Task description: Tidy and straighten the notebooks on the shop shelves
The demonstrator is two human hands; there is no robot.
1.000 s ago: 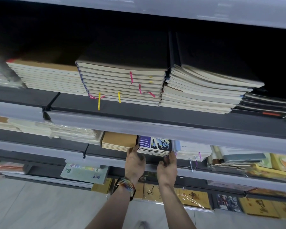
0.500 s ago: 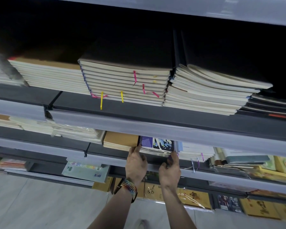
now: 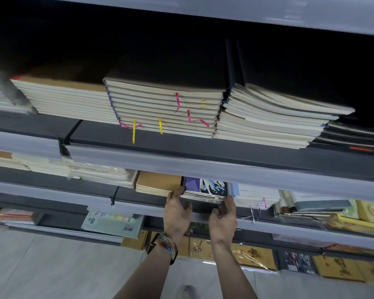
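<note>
A small stack of notebooks (image 3: 205, 187) with a purple and dark patterned top cover sits on the second shelf (image 3: 151, 198), half hidden by the shelf rail above. My left hand (image 3: 177, 212) presses its fingers against the stack's left front corner, thumb near the front edge. My right hand (image 3: 224, 216) curls its fingers round the stack's right front corner. A brown-covered stack (image 3: 158, 183) lies just left of it, and a white stack with ribbon markers (image 3: 256, 196) just right.
The upper shelf carries three tall stacks of cream-paged notebooks (image 3: 166, 108), the right one (image 3: 272, 121) fanned and uneven. Plastic-wrapped pads (image 3: 99, 173) lie at the left of the second shelf. Yellow boxed items (image 3: 255, 257) stand on lower shelves. The rail (image 3: 225, 169) overhangs my hands.
Both hands stay at the patterned stack. The right hand's fingers have shifted a little toward its right corner. The stack has barely moved.
</note>
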